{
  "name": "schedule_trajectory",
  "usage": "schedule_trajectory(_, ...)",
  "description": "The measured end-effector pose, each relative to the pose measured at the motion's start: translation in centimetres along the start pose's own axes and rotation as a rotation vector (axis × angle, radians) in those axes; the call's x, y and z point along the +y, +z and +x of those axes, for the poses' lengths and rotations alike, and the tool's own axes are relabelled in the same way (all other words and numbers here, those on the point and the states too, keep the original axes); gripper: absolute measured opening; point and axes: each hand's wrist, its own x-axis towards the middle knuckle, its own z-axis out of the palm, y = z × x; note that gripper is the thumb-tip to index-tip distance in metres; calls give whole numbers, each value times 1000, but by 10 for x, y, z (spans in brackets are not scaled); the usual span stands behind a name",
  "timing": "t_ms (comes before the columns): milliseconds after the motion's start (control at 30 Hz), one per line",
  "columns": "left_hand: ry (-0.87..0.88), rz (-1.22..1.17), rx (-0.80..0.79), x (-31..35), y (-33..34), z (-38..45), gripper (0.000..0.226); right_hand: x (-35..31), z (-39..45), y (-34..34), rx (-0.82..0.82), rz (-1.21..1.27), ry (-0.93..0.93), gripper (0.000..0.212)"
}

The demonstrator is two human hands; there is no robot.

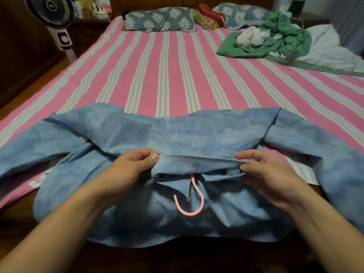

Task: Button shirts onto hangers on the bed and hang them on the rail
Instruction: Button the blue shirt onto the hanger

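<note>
A home bedroom: striped bed [177, 71], pillows [159, 20], standing fan [53, 12]

A standing fan [51, 8] beside dark wooden furniture [17, 46], dim light.

The blue shirt [197, 134] is thin woven cloth, matt and mottled, creased where it folds. The pink hanger hook [194, 201] looks like smooth, slightly glossy plastic (it may be a coating over wire; that cannot be told). The striped bedsheet [167, 75] is matt cloth with a faintly coarse weave. The green bundle [281, 40] is soft, crumpled cloth. The floor [35, 81] is dark, dully shining wood.
</note>
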Motion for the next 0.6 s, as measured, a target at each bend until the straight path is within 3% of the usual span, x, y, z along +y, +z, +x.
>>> schedule_trajectory(67, -64, -130, -12, -2, 2, 0, 21, -6, 0, -2, -99, 113, 129, 30)
schedule_trajectory(133, -68, -115, -44, 0, 3, 4, 20, -8, 2, -1, -136, 177, 182, 33)
schedule_trajectory(300, -16, 26, 49, 4, 9, 7, 29, -10, 8, 12, 70, 75, 52, 21)
schedule_trajectory(400, -9, -37, 167, 3, 15, 5, 35, -4, 6, 16, 68, 58, 43, 14)
schedule_trajectory(467, -47, -103, 178, 2, 16, 4, 33, -4, 9, 13, 3, 237, 94, 24)
schedule_trajectory(533, -92, -150, 168, 1, 12, 5, 28, -7, 14, 9, -88, 479, 155, 53)
schedule_trajectory(600, -91, -144, 162, 2, 6, 6, 28, -10, 18, 8, -151, 580, 182, 57)
